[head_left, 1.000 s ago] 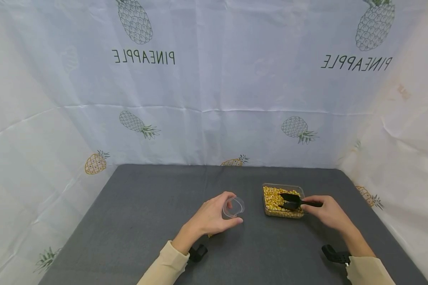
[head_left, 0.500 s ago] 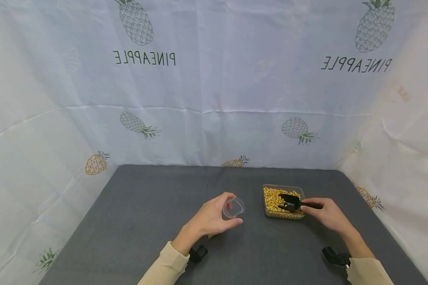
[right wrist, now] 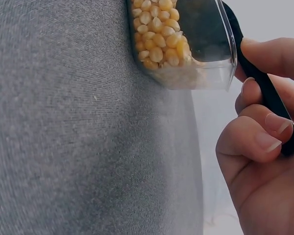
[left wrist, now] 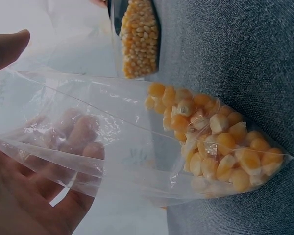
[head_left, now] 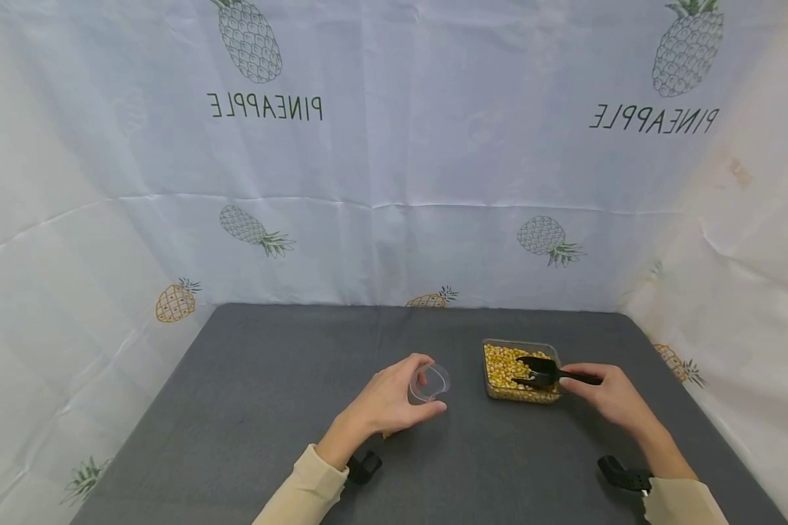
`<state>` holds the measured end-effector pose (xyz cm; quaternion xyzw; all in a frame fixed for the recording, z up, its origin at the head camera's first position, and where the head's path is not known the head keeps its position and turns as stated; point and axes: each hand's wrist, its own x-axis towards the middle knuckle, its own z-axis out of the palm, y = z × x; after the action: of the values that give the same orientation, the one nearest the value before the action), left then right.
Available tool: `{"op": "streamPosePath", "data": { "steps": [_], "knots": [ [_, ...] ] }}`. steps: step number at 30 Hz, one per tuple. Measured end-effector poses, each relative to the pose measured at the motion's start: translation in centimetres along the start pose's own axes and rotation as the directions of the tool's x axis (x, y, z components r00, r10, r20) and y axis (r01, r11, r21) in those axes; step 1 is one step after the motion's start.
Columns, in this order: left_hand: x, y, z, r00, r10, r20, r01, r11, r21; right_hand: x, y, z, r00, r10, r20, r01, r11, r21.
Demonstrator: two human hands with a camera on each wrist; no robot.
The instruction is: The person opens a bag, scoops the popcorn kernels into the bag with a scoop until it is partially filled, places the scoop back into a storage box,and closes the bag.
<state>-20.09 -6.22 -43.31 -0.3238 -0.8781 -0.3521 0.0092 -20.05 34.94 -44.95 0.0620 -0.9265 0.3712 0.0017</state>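
Note:
My left hand (head_left: 392, 397) curves round the open mouth of a clear plastic bag (left wrist: 132, 127). Yellow corn kernels (left wrist: 225, 147) fill its lower end, close to the cloth. In the head view the round mouth faces up between thumb and fingers. My right hand (head_left: 607, 394) pinches the handle of a black scoop (head_left: 543, 373). The scoop's head dips among the corn in a clear rectangular container (head_left: 522, 342), right of the bag. From the right wrist, the container's wall (right wrist: 201, 76) and the dark handle between thumb and fingers are plain.
A dark grey cloth (head_left: 289, 379) covers the table. White curtains with pineapple prints (head_left: 394, 146) hang behind it and at both sides. Each wrist wears a black strap, such as the right one (head_left: 624, 475).
My right hand draws the scoop slightly to the right within the corn after a small dip. The left hand and the bag stay in place.

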Motion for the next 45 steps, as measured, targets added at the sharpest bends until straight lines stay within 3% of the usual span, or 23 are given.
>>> {"op": "streamPosePath", "data": {
  "steps": [22, 45],
  "knots": [
    [0.1, 0.1, 0.0, 1.0, -0.002, -0.002, 0.002, 1.0, -0.002, -0.6, 0.3, -0.8, 0.997, 0.077, 0.023, -0.08, 0.989, 0.121],
    [0.0, -0.2, 0.1, 1.0, -0.001, -0.015, 0.001, 1.0, 0.006, -0.6, -2.0, -0.8, 0.998, 0.058, 0.022, -0.062, 0.971, 0.229]
  ]
}}
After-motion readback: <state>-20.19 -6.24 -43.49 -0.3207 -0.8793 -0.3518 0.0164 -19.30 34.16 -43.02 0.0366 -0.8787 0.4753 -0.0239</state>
